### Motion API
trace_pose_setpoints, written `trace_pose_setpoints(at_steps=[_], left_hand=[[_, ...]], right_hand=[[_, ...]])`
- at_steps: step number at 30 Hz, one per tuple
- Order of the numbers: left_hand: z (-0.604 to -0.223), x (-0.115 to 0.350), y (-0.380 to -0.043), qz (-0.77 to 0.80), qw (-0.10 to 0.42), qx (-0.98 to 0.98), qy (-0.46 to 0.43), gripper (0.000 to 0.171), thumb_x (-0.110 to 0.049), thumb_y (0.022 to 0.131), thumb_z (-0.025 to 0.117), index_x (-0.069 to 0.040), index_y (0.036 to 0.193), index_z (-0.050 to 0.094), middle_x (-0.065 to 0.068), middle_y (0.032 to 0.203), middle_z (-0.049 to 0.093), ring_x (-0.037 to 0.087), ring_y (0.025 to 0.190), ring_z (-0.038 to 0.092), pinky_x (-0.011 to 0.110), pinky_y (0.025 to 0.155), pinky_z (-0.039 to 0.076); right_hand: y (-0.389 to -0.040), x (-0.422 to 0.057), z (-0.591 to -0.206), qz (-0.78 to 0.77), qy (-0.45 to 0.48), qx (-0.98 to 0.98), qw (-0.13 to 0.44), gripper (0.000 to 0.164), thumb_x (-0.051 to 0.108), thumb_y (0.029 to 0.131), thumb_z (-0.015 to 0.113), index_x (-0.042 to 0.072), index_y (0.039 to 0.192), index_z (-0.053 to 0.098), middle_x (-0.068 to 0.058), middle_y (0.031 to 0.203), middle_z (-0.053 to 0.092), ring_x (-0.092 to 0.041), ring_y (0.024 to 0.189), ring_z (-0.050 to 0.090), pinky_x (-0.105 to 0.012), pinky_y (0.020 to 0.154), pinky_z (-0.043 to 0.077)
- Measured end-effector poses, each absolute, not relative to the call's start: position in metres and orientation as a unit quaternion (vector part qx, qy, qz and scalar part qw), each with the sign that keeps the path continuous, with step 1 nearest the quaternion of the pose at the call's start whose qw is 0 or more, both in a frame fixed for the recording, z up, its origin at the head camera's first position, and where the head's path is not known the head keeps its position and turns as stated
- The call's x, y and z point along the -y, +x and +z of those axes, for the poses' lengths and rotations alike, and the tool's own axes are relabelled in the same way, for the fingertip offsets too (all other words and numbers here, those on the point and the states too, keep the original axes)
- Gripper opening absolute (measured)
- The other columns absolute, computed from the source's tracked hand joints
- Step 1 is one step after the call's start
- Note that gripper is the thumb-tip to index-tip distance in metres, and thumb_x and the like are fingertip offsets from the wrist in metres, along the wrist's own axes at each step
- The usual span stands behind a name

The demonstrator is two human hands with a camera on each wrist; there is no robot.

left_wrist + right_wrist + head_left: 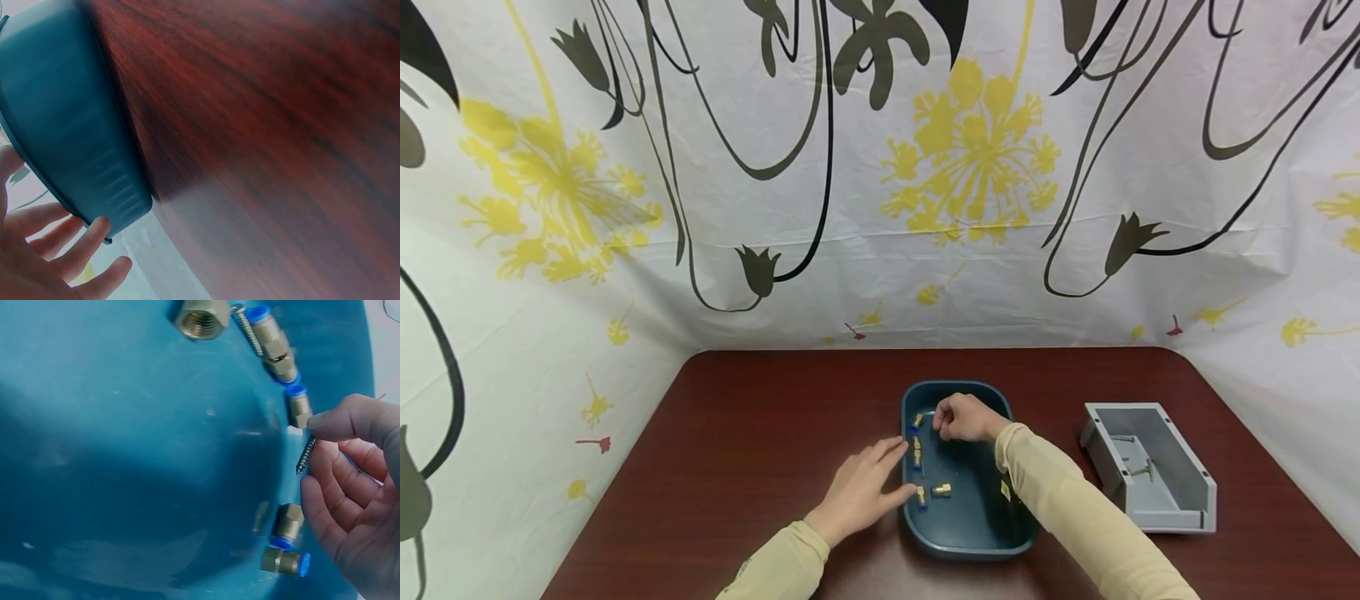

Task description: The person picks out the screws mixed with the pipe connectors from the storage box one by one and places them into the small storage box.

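In the head view my right hand (967, 418) is over the far part of a dark blue plastic tray (958, 552). Its thumb and fingertips pinch a small threaded screw (306, 455), whose pointed end sticks out in the right wrist view. Several brass push-in fittings (289, 525) with blue collars lie along the tray's side. Another screw (249, 332) rests beside them, near a wider brass piece with a threaded hole (203, 320). My left hand (863, 490) is at the tray's left rim, fingers spread and fairly straight, fingertips right at the edge in the left wrist view.
To the right of the tray stands a grey open box (1172, 522) with a few small metal screws (1141, 469) inside. Both sit on a dark red-brown wooden table (775, 442). A white flower-patterned cloth (850, 208) hangs behind and beside it.
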State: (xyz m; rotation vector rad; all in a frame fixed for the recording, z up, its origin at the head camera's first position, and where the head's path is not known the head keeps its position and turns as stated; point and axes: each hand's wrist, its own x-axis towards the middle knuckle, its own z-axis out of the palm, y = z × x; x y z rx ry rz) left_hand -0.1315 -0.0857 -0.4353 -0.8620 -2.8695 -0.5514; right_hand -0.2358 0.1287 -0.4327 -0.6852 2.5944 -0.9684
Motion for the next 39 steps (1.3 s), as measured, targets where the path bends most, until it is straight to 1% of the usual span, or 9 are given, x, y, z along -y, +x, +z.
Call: trace_pose_setpoints(at_steps=[11, 15, 18, 20, 28, 34, 39], left_hand=[[-0.435, 0.085, -0.131, -0.183, 0.043, 0.941, -0.281, 0.060, -0.047, 0.085, 0.051, -0.007, 0.130, 0.045, 0.005, 0.130, 0.042, 0.020, 0.110, 0.046, 0.040, 0.083, 0.041], [-0.435, 0.085, -0.131, -0.181, 0.045, 0.941, -0.282, 0.060, -0.047, 0.085, 0.051, -0.008, 0.130, 0.045, 0.005, 0.129, 0.042, 0.020, 0.109, 0.046, 0.040, 0.082, 0.041], [-0.436, 0.085, -0.131, -0.179, 0.046, 0.942, -0.281, 0.060, -0.047, 0.085, 0.051, -0.008, 0.130, 0.045, 0.005, 0.129, 0.042, 0.020, 0.109, 0.046, 0.040, 0.082, 0.041], [-0.436, 0.085, -0.131, -0.179, 0.047, 0.942, -0.280, 0.060, -0.047, 0.084, 0.052, -0.008, 0.130, 0.045, 0.005, 0.129, 0.042, 0.020, 0.109, 0.046, 0.040, 0.083, 0.041], [-0.436, 0.084, -0.131, -0.178, 0.051, 0.942, -0.280, 0.060, -0.047, 0.084, 0.052, -0.008, 0.129, 0.045, 0.005, 0.129, 0.043, 0.020, 0.110, 0.046, 0.040, 0.083, 0.041], [-0.437, 0.084, -0.131, -0.178, 0.054, 0.942, -0.279, 0.060, -0.046, 0.084, 0.053, -0.008, 0.130, 0.045, 0.005, 0.129, 0.042, 0.020, 0.111, 0.045, 0.040, 0.083, 0.041], [-0.436, 0.084, -0.131, -0.176, 0.057, 0.942, -0.280, 0.060, -0.046, 0.084, 0.052, -0.007, 0.130, 0.045, 0.005, 0.129, 0.042, 0.020, 0.110, 0.046, 0.041, 0.083, 0.041]], right_hand=[[-0.237, -0.132, -0.415, -0.335, -0.291, -0.886, 0.135, 0.007, -0.003, 0.076, 0.056, 0.000, 0.082, 0.060, 0.001, 0.068, 0.056, -0.014, 0.056, 0.049, -0.029, 0.054, 0.042], [-0.237, -0.133, -0.405, -0.332, -0.303, -0.884, 0.127, 0.008, -0.002, 0.076, 0.057, 0.004, 0.079, 0.060, 0.002, 0.069, 0.056, -0.014, 0.057, 0.049, -0.029, 0.055, 0.043], [-0.237, -0.133, -0.398, -0.327, -0.303, -0.887, 0.120, 0.009, -0.002, 0.075, 0.057, 0.007, 0.078, 0.060, 0.002, 0.068, 0.055, -0.014, 0.058, 0.049, -0.028, 0.055, 0.043], [-0.236, -0.134, -0.394, -0.327, -0.301, -0.888, 0.118, 0.009, -0.002, 0.075, 0.058, 0.007, 0.078, 0.060, 0.001, 0.068, 0.055, -0.014, 0.057, 0.049, -0.028, 0.055, 0.043], [-0.237, -0.147, -0.380, -0.322, -0.301, -0.890, 0.120, 0.006, -0.002, 0.076, 0.058, 0.001, 0.081, 0.060, -0.001, 0.068, 0.056, -0.015, 0.058, 0.051, -0.029, 0.054, 0.043], [-0.238, -0.161, -0.371, -0.307, -0.291, -0.900, 0.109, 0.008, -0.001, 0.076, 0.058, 0.006, 0.079, 0.060, 0.001, 0.069, 0.056, -0.014, 0.061, 0.051, -0.029, 0.056, 0.043], [-0.239, -0.174, -0.366, -0.295, -0.284, -0.906, 0.105, 0.009, 0.000, 0.077, 0.057, 0.008, 0.079, 0.059, 0.001, 0.070, 0.056, -0.014, 0.062, 0.051, -0.029, 0.057, 0.042]])
